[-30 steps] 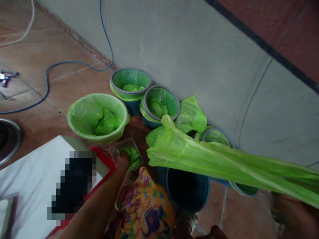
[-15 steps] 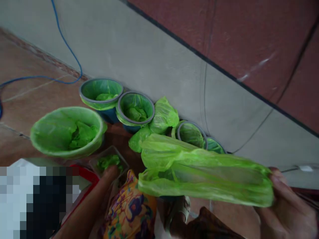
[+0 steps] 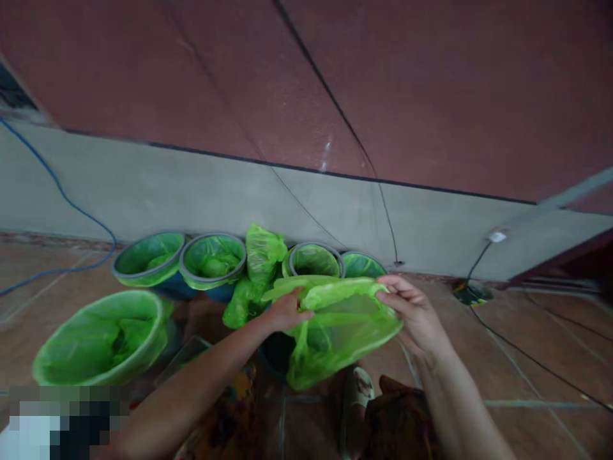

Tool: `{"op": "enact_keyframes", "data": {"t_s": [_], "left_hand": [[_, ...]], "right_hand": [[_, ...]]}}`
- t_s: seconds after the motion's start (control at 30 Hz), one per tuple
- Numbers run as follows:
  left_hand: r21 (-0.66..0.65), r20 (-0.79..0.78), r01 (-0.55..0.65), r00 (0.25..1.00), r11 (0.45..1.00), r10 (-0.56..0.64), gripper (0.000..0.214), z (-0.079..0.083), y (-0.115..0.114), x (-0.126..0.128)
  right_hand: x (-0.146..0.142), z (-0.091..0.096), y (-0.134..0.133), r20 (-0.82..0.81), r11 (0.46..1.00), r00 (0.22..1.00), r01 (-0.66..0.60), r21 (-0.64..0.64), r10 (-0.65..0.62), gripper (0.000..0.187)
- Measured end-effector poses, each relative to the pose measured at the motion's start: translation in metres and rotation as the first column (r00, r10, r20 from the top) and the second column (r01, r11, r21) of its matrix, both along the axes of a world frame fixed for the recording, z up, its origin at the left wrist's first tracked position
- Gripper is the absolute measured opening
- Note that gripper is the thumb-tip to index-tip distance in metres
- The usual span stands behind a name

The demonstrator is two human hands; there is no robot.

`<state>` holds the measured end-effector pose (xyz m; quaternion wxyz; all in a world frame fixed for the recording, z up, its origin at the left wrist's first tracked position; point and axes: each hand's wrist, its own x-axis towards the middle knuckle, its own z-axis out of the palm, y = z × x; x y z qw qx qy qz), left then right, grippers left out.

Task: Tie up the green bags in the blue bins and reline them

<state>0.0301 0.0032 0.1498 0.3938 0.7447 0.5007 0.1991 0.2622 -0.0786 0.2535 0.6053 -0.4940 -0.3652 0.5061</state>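
A thin green plastic bag (image 3: 349, 338) hangs in front of me with its mouth spread wide. My right hand (image 3: 414, 313) is closed on its rim at the right, thumb and fingers pinching the plastic. At the left side of the bag, my left hand (image 3: 287, 311) is closed on the edge, its fingers partly hidden by the plastic. Beneath the bag is a dark bucket (image 3: 275, 358), mostly covered by it.
Along the wall stand lined buckets (image 3: 213, 259), (image 3: 151, 259) with green plastic inside. A larger lined tub (image 3: 96, 338) is at the left. Filled green bags (image 3: 263, 255) lean between buckets. A blue cable (image 3: 62, 191) and a black cord (image 3: 527, 358) cross the floor.
My left hand has left the clear container of green plastic pieces and taken hold of the bag. The bag's mouth is wider and the view has turned toward the wall.
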Motion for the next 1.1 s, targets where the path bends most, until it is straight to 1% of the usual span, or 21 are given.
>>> {"op": "enact_keyframes", "data": {"t_s": [0.07, 0.1, 0.2, 0.27, 0.33, 0.4, 0.47, 0.53, 0.57, 0.6, 0.67, 0.73, 0.77, 0.8, 0.87, 0.9, 0.93, 1.0, 1.03, 1.07, 1.1], "left_hand": [[-0.01, -0.001, -0.016, 1.0, 1.0, 0.016, 0.063, 0.001, 0.008, 0.022], [-0.008, -0.009, -0.016, 1.0, 1.0, 0.015, 0.054, 0.001, 0.011, 0.032], [0.064, -0.012, -0.015, 1.0, 0.998, 0.016, 0.014, 0.0, 0.008, 0.05], [0.108, 0.018, -0.043, 0.999, 0.993, 0.041, 0.013, -0.003, 0.004, 0.056], [0.077, 0.117, -0.114, 0.988, 0.99, 0.105, 0.013, -0.005, 0.0, 0.059], [-0.059, 0.314, -0.185, 0.93, 0.981, 0.194, 0.008, -0.002, 0.0, 0.063], [-0.222, 0.516, -0.192, 0.809, 0.956, 0.282, 0.007, 0.005, 0.002, 0.068], [-0.309, 0.614, -0.162, 0.718, 0.937, 0.327, 0.011, 0.014, 0.003, 0.072], [-0.318, 0.62, -0.158, 0.711, 0.935, 0.331, 0.011, 0.018, 0.004, 0.073], [-0.304, 0.604, -0.161, 0.73, 0.939, 0.321, 0.011, 0.021, 0.005, 0.073], [-0.195, 0.525, -0.196, 0.807, 0.961, 0.271, 0.01, 0.024, 0.005, 0.07], [0.036, 0.404, -0.238, 0.892, 0.971, 0.204, 0.008, 0.024, 0.006, 0.064], [0.176, 0.336, -0.25, 0.924, 0.952, 0.181, 0.005, 0.024, 0.007, 0.061], [0.311, 0.272, -0.259, 0.946, 0.914, 0.175, 0.002, 0.024, 0.007, 0.058], [0.513, 0.174, -0.259, 0.965, 0.818, 0.196, 0.006, 0.025, 0.006, 0.053], [0.574, 0.145, -0.255, 0.967, 0.778, 0.21, 0.009, 0.026, 0.005, 0.052], [0.615, 0.127, -0.25, 0.967, 0.748, 0.219, 0.011, 0.027, 0.003, 0.051], [0.667, 0.106, -0.222, 0.973, 0.711, 0.205, 0.012, 0.028, -0.001, 0.053], [0.685, 0.098, -0.203, 0.977, 0.7, 0.187, 0.013, 0.028, -0.003, 0.054], [0.697, 0.085, -0.179, 0.982, 0.695, 0.167, 0.013, 0.028, -0.005, 0.057], [0.704, 0.068, -0.151, 0.987, 0.694, 0.146, 0.013, 0.027, -0.007, 0.059]], "right_hand": [[0.009, -0.001, 0.0, -0.028, 0.999, 0.999, -0.04, 0.016, 0.04, 0.026], [0.013, -0.002, 0.0, -0.035, 0.998, 0.998, -0.053, 0.026, 0.054, 0.026], [0.025, -0.009, -0.001, -0.013, 0.996, 0.998, -0.065, 0.064, 0.066, 0.024], [0.032, -0.018, -0.002, 0.039, 0.995, 0.998, -0.048, 0.087, 0.045, 0.021], [0.038, -0.032, -0.005, 0.117, 0.995, 0.993, -0.034, 0.098, 0.022, 0.017], [0.044, -0.048, -0.007, 0.234, 0.993, 0.972, -0.011, 0.119, -0.017, 0.015], [0.052, -0.064, -0.01, 0.4, 0.987, 0.91, 0.046, 0.155, -0.106, 0.019], [0.06, -0.078, -0.011, 0.577, 0.973, 0.787, 0.128, 0.193, -0.217, 0.028], [0.064, -0.082, -0.011, 0.643, 0.964, 0.718, 0.172, 0.205, -0.265, 0.031], [0.069, -0.086, -0.01, 0.688, 0.952, 0.658, 0.218, 0.214, -0.306, 0.034], [0.079, -0.09, -0.005, 0.721, 0.923, 0.584, 0.313, 0.224, -0.373, 0.034], [0.089, -0.092, 0.0, 0.713, 0.89, 0.558, 0.401, 0.216, -0.424, 0.033], [0.094, -0.092, 0.003, 0.707, 0.877, 0.554, 0.434, 0.205, -0.439, 0.033], [0.098, -0.092, 0.005, 0.708, 0.87, 0.55, 0.456, 0.19, -0.443, 0.032], [0.102, -0.092, 0.006, 0.755, 0.868, 0.504, 0.465, 0.173, -0.42, 0.031], [0.1, -0.092, 0.006, 0.802, 0.871, 0.444, 0.455, 0.183, -0.4, 0.031], [0.096, -0.091, 0.004, 0.852, 0.877, 0.361, 0.433, 0.207, -0.379, 0.033], [0.08, -0.088, -0.001, 0.92, 0.894, 0.169, 0.351, 0.279, -0.354, 0.041], [0.07, -0.085, -0.003, 0.93, 0.904, 0.093, 0.29, 0.315, -0.354, 0.047], [0.058, -0.081, -0.006, 0.932, 0.914, 0.047, 0.22, 0.342, -0.36, 0.053], [0.047, -0.077, -0.008, 0.931, 0.923, 0.027, 0.144, 0.356, -0.363, 0.056]]}}
